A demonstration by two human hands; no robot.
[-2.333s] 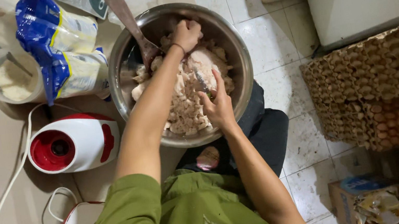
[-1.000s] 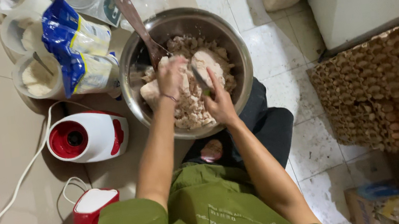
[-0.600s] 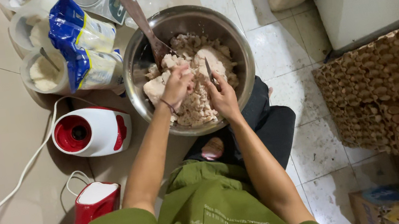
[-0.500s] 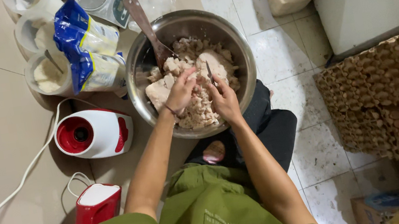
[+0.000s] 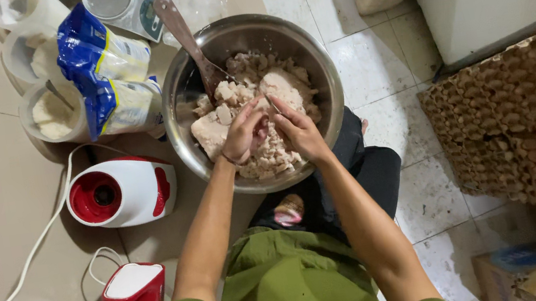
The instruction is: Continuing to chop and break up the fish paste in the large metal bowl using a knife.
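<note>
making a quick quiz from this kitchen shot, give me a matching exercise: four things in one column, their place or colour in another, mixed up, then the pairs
Things:
1. metal bowl
2. wooden spoon
3. blue and white bag
4. egg trays

Descriptions:
A. stacked on the floor at the picture's right
B. handle leaning on the bowl's rim
C. lying across round tubs
D. holds pale lumpy dough, both hands in it

Pairs: 1-D, 2-B, 3-C, 4-A
</note>
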